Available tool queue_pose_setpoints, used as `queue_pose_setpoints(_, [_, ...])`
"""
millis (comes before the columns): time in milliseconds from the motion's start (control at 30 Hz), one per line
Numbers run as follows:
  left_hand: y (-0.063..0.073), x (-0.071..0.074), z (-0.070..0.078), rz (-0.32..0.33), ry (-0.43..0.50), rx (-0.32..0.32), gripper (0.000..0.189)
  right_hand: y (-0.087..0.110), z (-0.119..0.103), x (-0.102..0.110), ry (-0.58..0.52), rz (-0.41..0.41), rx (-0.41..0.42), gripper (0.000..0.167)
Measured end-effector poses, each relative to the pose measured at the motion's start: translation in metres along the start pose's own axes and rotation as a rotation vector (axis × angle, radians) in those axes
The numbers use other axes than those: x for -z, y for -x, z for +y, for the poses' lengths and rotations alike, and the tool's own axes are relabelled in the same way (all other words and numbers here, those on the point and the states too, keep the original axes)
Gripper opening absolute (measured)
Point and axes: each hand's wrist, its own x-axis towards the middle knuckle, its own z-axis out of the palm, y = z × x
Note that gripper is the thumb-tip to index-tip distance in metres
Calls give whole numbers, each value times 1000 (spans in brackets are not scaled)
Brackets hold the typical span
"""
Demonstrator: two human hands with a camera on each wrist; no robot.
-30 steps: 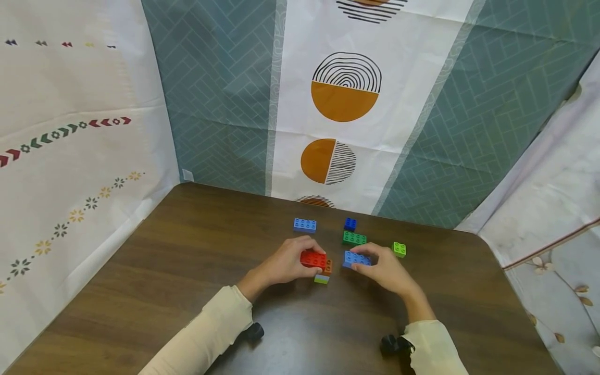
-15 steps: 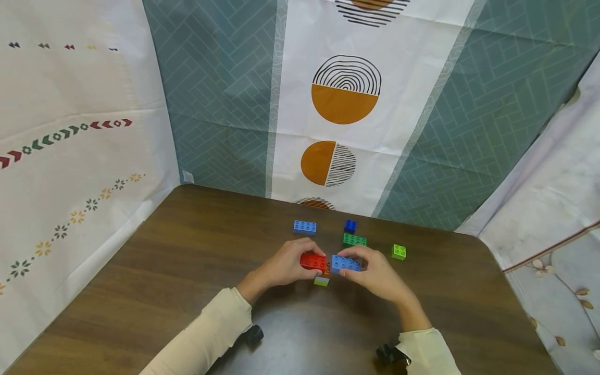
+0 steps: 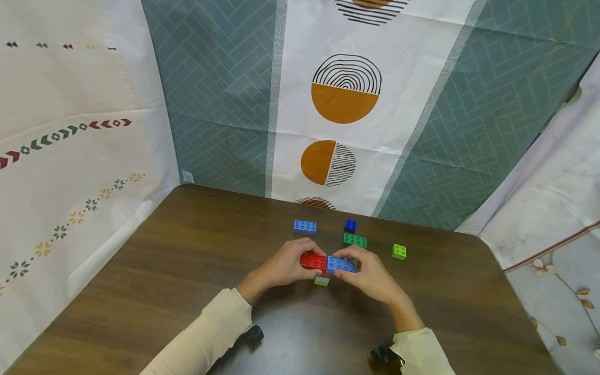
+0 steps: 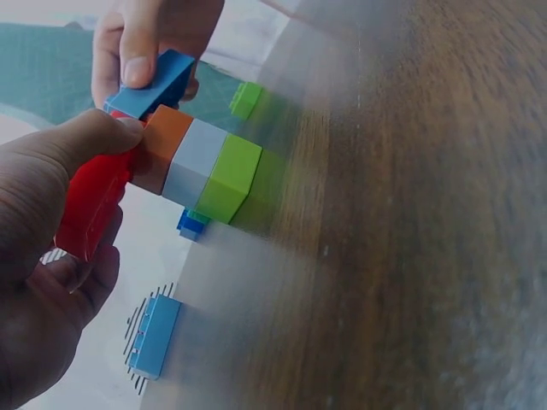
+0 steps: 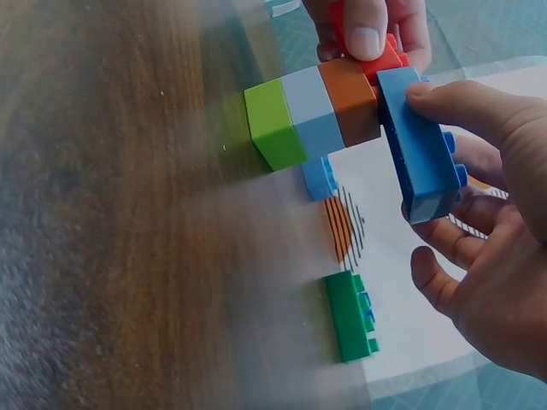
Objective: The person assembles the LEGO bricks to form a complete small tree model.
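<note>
A small tower stands on the table: a lime green brick (image 5: 273, 124) at the bottom, a pale grey brick (image 5: 314, 109) above it and an orange brick (image 5: 350, 96) on top. My left hand (image 3: 283, 264) pinches a long red brick (image 3: 313, 261) that sits over the tower's left side. Between thumb and fingers, my right hand (image 3: 377, 276) holds a long blue brick (image 3: 340, 264) against the orange brick's right side, end to end with the red one. In the right wrist view it looks slightly tilted; whether its studs are joined, I cannot tell.
Behind the hands lie another blue brick (image 3: 304, 227), a small dark blue brick (image 3: 350, 226) and a green brick (image 3: 354, 240). A small lime brick (image 3: 399, 251) lies to the right. Patterned cloths hang along the wooden table's (image 3: 211, 224) back and sides.
My right hand has moved left with the blue brick, from beside the tower to its top next to the red brick. My left hand keeps its hold on the red brick.
</note>
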Motion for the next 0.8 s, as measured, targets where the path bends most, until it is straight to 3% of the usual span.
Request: queue_pose_setpoints(800, [0,0,1,10,-10,2,37,-2,-5,-6,38,45,52,31])
